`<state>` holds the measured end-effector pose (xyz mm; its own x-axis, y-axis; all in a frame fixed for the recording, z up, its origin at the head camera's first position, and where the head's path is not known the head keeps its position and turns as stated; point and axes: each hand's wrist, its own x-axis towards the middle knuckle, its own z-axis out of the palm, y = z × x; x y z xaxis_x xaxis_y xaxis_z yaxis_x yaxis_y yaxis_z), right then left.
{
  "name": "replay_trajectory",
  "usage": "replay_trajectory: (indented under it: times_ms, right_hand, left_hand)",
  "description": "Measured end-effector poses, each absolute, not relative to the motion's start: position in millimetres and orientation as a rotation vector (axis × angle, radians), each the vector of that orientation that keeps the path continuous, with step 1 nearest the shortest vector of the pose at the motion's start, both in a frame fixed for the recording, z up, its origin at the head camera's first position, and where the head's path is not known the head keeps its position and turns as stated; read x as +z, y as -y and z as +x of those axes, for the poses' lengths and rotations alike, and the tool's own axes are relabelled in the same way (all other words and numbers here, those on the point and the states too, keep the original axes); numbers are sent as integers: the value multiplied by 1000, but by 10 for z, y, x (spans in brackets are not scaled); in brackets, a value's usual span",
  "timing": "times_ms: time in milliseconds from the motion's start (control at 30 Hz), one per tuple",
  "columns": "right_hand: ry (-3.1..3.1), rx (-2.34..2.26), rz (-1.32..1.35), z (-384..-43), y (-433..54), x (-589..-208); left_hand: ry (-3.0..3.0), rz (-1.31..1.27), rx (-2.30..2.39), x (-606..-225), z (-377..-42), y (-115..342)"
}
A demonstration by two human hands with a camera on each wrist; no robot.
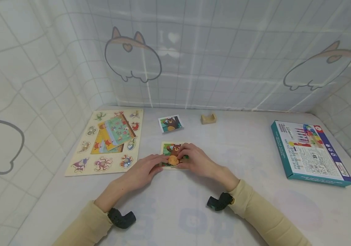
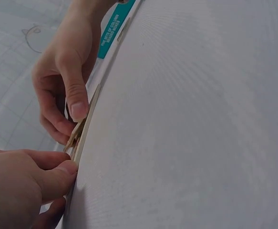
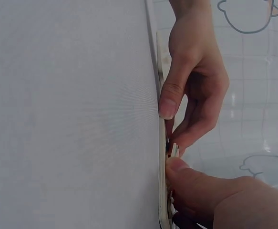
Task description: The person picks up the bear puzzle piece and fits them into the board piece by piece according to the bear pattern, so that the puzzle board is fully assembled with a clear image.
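A small wooden bear puzzle board (image 1: pixel 166 147) lies flat in front of me in the head view. Over its lower middle my right hand (image 1: pixel 195 160) pinches an orange puzzle piece (image 1: pixel 173 160), tilted up from the board in both wrist views. My left hand (image 1: pixel 146 168) grips the board's left edge with thumb and fingers, its index fingertip close beside the piece. In the left wrist view the right thumb (image 2: pixel 77 107) presses on the piece. The bear's lower part is partly hidden by the fingers.
Behind the board lies a bear picture card (image 1: pixel 171 123), with a small wooden holder (image 1: pixel 208 119) to its right. At left, a sea-animal puzzle board (image 1: pixel 80 150) carries colourful picture boards (image 1: pixel 120 131). A teal-edged box (image 1: pixel 312 153) lies at right. A patterned curtain (image 1: pixel 194 68) stands behind.
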<state>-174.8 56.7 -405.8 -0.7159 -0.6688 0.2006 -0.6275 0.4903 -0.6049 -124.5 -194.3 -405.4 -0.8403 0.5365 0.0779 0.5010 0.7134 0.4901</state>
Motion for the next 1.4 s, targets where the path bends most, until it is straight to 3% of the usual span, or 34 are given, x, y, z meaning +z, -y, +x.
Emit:
replay_trajectory:
  times_ms: [1400]
  right_hand:
    - [-2719,-1047,-1123,-1737,-548,-4111]
  left_hand:
    - [-2840,1007,583,-4017,-1191,1836]
